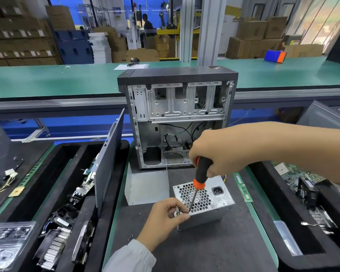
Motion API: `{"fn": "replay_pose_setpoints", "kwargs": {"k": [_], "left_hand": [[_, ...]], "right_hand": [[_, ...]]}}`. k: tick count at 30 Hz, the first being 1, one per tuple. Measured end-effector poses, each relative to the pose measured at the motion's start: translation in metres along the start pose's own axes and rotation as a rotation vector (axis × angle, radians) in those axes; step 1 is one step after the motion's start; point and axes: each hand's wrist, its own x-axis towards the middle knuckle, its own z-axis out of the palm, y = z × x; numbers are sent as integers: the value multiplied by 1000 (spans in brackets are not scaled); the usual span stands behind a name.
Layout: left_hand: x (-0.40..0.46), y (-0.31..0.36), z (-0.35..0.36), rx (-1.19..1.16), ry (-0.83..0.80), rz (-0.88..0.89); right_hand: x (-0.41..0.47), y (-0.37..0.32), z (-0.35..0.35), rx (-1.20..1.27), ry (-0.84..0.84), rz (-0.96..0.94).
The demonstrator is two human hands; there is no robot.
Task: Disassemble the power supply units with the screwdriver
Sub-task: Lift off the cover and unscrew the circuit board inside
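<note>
While the left bin (47, 193) at the worktop's edge holds loose boards, fans and heat sinks, a dark side panel (108, 163) leans upright against its inner wall. Just right of that, a bent sheet-metal cover (146, 186) stands on the dark mat (204, 248), in front of an opened computer case (177, 118). The left hand (165, 218) curls its fingers round the near left corner of the power supply unit (204, 199), pinching at the spot where the screwdriver tip meets it. The unit sits on the mat with its honeycomb vent face and power socket turned upward. Above it, the right hand (214, 152) grips the black-and-orange handle of the screwdriver (199, 177), whose shaft slants down and left onto the vent face. A green memory stick (242, 187) lies just right of the unit, beside the right bin (302, 193) of circuit boards.
</note>
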Motion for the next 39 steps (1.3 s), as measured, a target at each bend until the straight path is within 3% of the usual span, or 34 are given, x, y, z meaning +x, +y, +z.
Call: {"fn": "replay_pose_setpoints", "kwargs": {"k": [8, 12, 15, 21, 27, 39], "left_hand": [[7, -1, 0, -53, 68, -93], [13, -12, 5, -594, 231, -415], [15, -17, 8, -789, 210, -545], [14, -19, 13, -847, 158, -622], [15, -13, 15, -382, -22, -527], [15, -4, 21, -649, 22, -589]], "right_hand": [[-12, 18, 4, -36, -33, 132], [-15, 25, 10, -65, -68, 194], [-17, 29, 14, -39, -91, 202], [-20, 31, 20, 24, -108, 207], [-22, 31, 23, 40, -84, 193], [-19, 32, 28, 76, -75, 202]]}}
